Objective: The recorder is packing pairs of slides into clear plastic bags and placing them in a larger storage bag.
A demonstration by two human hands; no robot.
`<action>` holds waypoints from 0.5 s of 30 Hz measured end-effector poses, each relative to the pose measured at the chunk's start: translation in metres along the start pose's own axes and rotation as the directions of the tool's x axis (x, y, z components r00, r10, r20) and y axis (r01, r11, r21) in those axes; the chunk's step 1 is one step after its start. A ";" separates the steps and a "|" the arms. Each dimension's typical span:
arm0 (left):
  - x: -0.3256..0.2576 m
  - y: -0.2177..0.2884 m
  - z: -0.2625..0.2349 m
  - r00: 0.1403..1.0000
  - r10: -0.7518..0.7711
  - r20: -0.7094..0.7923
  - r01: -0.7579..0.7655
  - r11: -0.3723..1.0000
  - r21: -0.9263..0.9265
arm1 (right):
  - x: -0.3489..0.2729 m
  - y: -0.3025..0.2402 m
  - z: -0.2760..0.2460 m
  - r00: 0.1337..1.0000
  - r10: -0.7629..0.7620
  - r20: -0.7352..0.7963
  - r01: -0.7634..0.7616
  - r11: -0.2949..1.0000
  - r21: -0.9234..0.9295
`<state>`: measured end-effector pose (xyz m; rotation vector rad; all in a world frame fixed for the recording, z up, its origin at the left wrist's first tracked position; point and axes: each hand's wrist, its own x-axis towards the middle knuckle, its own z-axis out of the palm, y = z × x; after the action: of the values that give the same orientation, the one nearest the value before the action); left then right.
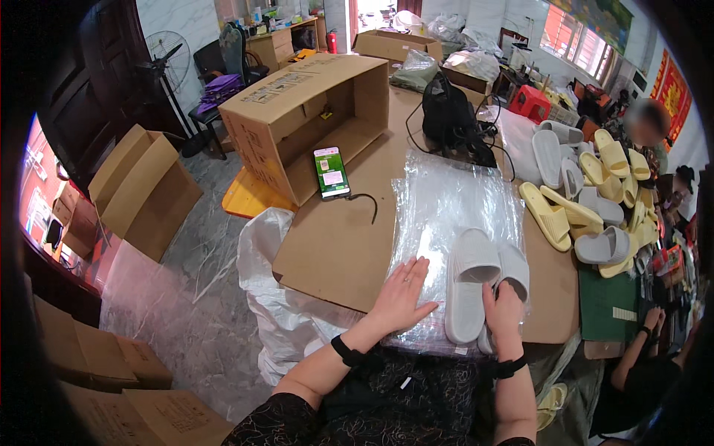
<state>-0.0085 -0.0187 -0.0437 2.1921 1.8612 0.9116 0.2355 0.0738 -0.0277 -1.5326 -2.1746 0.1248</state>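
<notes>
My left hand (403, 296) lies flat with its fingers stretched out on a stack of clear plastic bags (428, 212). A pair of light grey slide slippers rests on those bags, toes pointing away from me. Closest to my left hand is the left slipper (464, 320), which lies sole down. Around the right slipper (515, 266), at its strap and foot opening, my right hand (504, 311) is closed. That hand hides most of the slipper's heel, and its fingertips are partly out of sight.
Yellow slippers (549, 215) and grey slippers (548, 157) are piled along the table's right side. An open carton (260, 123) lies on its side at the far left, beside a lit phone (331, 172). A black bag (450, 115) stands behind the plastic. A co-worker's arm (632, 349) shows at right.
</notes>
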 end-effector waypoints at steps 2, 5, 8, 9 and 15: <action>0.000 0.000 0.000 1.000 -0.002 0.000 0.002 1.000 -0.001 | -0.001 0.001 0.002 1.000 -0.001 -0.025 0.001 1.000 -0.017; 0.000 0.000 -0.001 1.000 -0.003 0.004 0.004 1.000 -0.004 | -0.001 0.000 0.003 0.999 -0.003 -0.047 0.002 1.000 -0.020; 0.000 0.000 -0.002 1.000 -0.002 0.007 0.002 1.000 -0.002 | -0.001 -0.001 0.003 0.999 -0.001 -0.052 0.000 1.000 -0.011; 0.000 0.000 -0.002 1.000 -0.002 0.007 0.002 1.000 0.001 | -0.002 -0.002 0.002 0.999 -0.001 -0.053 0.000 1.000 -0.010; 0.000 0.000 -0.001 1.000 0.015 -0.018 -0.015 1.000 -0.004 | -0.001 -0.001 0.005 0.999 0.043 -0.033 -0.043 0.999 0.023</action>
<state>-0.0092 -0.0191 -0.0435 2.2058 1.8507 0.9407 0.2333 0.0736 -0.0320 -1.5586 -2.1082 0.1359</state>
